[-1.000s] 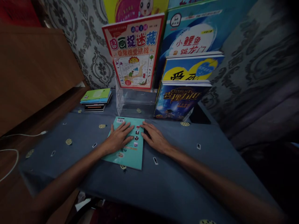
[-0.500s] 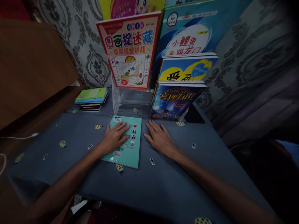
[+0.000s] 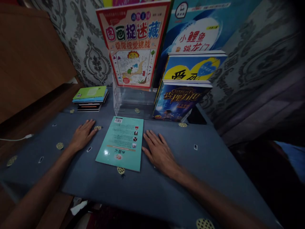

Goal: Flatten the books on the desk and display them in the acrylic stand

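A teal book [image 3: 122, 135] lies flat on the blue-grey tablecloth [image 3: 181, 190], its barcode at the far left corner and its print upside down to me. To its left, my left hand [image 3: 82, 136] rests on the cloth with fingers stretched out, apart from the book. Close by the book's right edge is my right hand [image 3: 158, 152], palm down and open, holding nothing. Behind the book stands a clear plastic rack [image 3: 133, 103] with several upright books, among them a red-bordered picture book [image 3: 133, 63] and a dark blue book [image 3: 178, 101].
At the back left lies a stack of books [image 3: 90, 97] with a green one on top. A black flat object [image 3: 196, 116] sits behind the rack's right side. A white cable [image 3: 17, 139] runs along the left. Patterned wallpaper [image 3: 95, 62] rises behind the table.
My left hand has left the teal book and moved left onto the cloth. My right hand has shifted slightly toward me and the book. The view has tilted down a little.
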Demonstrator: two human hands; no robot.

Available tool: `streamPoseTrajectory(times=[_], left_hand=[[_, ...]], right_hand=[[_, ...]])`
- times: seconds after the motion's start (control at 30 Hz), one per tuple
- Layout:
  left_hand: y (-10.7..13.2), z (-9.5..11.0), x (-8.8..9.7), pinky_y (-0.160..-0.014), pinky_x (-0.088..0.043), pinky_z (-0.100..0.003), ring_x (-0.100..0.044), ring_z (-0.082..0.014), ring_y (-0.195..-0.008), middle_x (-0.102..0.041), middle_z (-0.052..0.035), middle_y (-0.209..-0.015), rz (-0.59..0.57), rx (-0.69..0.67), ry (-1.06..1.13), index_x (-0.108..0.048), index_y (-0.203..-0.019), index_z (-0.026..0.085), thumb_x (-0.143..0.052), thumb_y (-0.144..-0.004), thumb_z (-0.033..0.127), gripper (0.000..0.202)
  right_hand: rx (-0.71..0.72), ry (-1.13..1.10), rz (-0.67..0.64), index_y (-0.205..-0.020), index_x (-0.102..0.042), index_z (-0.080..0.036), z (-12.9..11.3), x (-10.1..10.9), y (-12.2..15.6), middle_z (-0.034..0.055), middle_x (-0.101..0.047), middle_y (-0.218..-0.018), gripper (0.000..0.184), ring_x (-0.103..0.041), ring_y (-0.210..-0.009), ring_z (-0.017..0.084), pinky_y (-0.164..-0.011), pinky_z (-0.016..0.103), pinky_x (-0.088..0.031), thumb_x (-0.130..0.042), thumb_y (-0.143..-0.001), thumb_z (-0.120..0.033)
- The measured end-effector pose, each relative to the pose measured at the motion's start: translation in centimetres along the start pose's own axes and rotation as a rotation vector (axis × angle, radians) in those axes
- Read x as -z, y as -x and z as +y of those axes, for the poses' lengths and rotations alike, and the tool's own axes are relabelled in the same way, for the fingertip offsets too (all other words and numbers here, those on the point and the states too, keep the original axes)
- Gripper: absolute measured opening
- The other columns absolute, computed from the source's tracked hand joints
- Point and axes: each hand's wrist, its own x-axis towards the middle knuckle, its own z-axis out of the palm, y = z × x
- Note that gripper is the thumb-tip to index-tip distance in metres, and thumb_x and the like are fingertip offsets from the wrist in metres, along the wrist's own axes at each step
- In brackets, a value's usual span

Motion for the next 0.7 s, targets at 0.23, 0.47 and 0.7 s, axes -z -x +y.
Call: streamPoseTrajectory(times=[0.23, 0.47, 0.7], left_hand=[[1.3, -4.0, 1.2, -0.120, -0.032, -0.058, -0.032, -0.0341, -0.153, -0.040, -0.0173, -0.162, 0.012, 0.111, -0.094, -0.042, -0.153, 0.009, -0.022, -0.099, 0.050, 0.071], [2.2, -1.1, 2.1, -0.116, -0.039, -0.057, -0.052, -0.0334, -0.141, -0.058, -0.0170, -0.148, 0.121, 0.038, -0.022, -0.059, -0.136, 0.014, -0.028, -0.100, 0.044, 0.056], [4.9, 8.3, 1.8, -0.125, -0.029, -0.052, -0.049, -0.0259, -0.144, -0.058, -0.0091, -0.150, 0.033, -0.574, 0.207, -0.059, -0.139, 0.024, -0.039, -0.104, 0.057, 0.053]], right_hand=[[0.076, -0.002, -0.022, -0.153, -0.043, -0.007, -2.8, -0.1, 3.3, 0.0208, -0.044, -0.158, 0.057, -0.037, -0.151, 0.032, -0.124, 0.059, -0.032, -0.039, -0.105, -0.036], [0.132, -0.179, 0.129, -0.150, -0.049, -0.020, -3.8, -0.7, 6.7, 0.0143, -0.053, -0.154, 0.048, -0.048, -0.145, 0.030, -0.117, 0.057, -0.046, -0.042, -0.103, -0.030], [0.106, -0.423, 0.127, -0.148, -0.050, -0.027, -2.3, 1.7, 2.3, 0.0095, -0.062, -0.144, 0.047, -0.055, -0.137, 0.026, -0.115, 0.055, -0.047, -0.036, -0.103, -0.022]])
